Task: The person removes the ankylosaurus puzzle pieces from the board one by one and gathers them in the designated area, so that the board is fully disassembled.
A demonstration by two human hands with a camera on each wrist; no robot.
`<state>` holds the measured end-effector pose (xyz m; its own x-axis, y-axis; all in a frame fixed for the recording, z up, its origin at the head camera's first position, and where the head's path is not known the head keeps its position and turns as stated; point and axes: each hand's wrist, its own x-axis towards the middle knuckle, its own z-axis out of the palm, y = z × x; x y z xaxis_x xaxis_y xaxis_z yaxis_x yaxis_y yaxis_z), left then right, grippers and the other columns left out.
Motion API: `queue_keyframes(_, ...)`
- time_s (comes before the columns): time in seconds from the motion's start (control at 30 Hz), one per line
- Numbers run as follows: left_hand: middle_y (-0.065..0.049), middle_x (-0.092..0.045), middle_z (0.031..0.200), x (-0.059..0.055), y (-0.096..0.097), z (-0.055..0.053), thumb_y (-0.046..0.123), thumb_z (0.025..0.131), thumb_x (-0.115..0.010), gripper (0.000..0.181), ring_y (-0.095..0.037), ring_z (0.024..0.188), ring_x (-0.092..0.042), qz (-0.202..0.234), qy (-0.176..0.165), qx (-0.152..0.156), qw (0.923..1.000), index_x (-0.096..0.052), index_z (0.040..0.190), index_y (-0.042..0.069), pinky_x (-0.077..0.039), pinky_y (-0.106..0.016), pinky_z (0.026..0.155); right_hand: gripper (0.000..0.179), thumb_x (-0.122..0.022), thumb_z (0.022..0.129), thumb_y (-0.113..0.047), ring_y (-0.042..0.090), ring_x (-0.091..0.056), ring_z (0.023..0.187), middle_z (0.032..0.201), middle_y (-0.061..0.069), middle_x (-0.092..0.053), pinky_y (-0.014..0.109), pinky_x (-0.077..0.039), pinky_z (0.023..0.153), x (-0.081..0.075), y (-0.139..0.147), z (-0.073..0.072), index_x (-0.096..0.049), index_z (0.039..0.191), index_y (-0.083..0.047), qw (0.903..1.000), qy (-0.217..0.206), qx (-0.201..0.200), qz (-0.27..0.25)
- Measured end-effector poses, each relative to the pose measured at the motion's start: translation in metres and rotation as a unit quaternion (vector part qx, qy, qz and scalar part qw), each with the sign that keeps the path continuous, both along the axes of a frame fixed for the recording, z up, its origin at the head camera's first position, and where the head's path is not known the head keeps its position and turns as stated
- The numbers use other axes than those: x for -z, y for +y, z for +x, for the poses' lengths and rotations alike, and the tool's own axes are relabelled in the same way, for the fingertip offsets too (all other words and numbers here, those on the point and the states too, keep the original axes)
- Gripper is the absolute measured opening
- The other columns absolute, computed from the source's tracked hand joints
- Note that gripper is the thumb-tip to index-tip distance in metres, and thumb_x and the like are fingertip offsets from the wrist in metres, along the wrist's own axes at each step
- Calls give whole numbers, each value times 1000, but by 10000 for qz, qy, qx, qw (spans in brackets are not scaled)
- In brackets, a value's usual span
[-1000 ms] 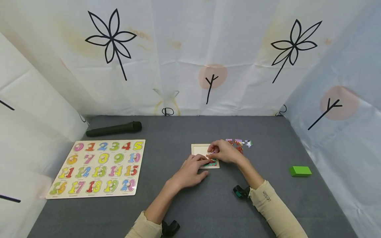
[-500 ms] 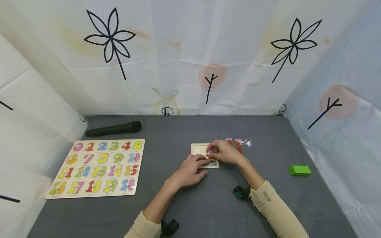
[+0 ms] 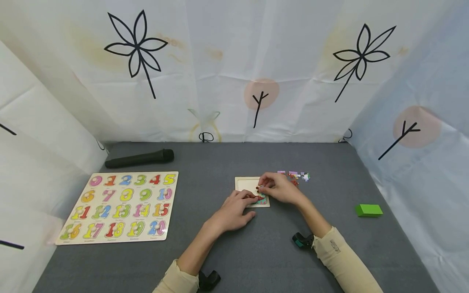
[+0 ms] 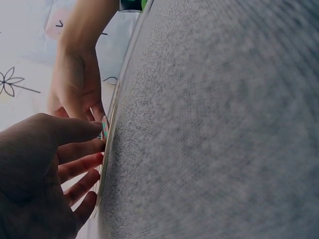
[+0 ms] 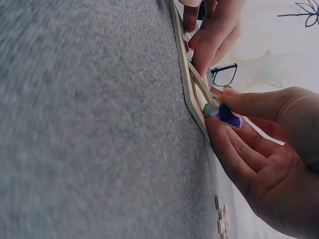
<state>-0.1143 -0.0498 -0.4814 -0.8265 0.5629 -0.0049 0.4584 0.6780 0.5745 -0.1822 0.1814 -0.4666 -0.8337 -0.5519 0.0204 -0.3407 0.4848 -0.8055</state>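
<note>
Right hand (image 3: 280, 188): my thumb and fingers pinch a small puzzle piece (image 5: 230, 117), purple showing on it; I hold it tilted over the right part of the tray.
Left hand (image 3: 230, 211): my fingers are spread a little and grip nothing, the tips resting on the tray, left of my right hand.
Tray (image 3: 242, 183): pale wood, flat on the table under both my hands; its far left part shows bare wood.
Fitted pieces (image 3: 261, 200): red and teal, in the near part of the tray, partly hidden by my left fingers.
Loose pieces (image 3: 294, 176): just beyond my right hand, to the far right of the tray, partly hidden by that hand.
Wrist cameras: one on my right wrist (image 3: 302, 240), one on my left (image 3: 209, 280).
Number board (image 3: 136, 196): well to the left, numbers 0 to 20.
Mic (image 3: 141, 158): black, lying beyond the board.
Block (image 3: 369, 210): green, well to the right.
Table (image 3: 209, 171): grey.
</note>
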Motion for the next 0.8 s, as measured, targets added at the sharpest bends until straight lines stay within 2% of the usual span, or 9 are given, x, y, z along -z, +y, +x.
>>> queue_keyframes(0.23,-4,-64,148,-2,1,1,25,105,-71,46,-30,133,-55,-73,83,-42,9999,-67,150,15,-51,-53,104,10,-77,99,-4,14,-74,81,100,18,-79,22,-55,71,1,4,1,-71,106,0,9991,87,281,-295)
queue_keyframes(0.37,-4,-64,148,-3,1,2,24,105,-71,45,-30,133,-55,-98,74,-80,9999,-67,149,15,-51,-53,105,13,-76,100,-3,22,-75,80,101,21,-78,26,-58,69,-1,11,3,-72,110,2,9978,-123,445,-482)
queue_keyframes(0.57,-4,-64,148,-4,1,3,24,105,-70,45,-30,135,-54,-9,40,-119,9999,-68,149,14,-50,-53,106,18,-73,102,-4,28,-74,80,105,24,-76,34,-60,69,-8,32,10,-71,118,6,9966,-337,563,-490)
queue_keyframes(0.67,-4,-64,148,-4,1,3,23,105,-70,45,-31,135,-54,65,53,-119,9999,-68,149,14,-49,-53,106,19,-73,102,-2,27,-75,80,106,27,-77,37,-63,71,-11,43,13,-70,118,8,9957,-332,660,-560)
queue_keyframes(0.8,-4,-64,149,-2,1,4,23,105,-71,45,-31,135,-54,93,53,-124,9999,-68,149,13,-49,-53,106,21,-74,101,-2,18,-75,77,104,28,-77,37,-63,71,-12,62,14,-71,118,10,9947,-285,862,-490)
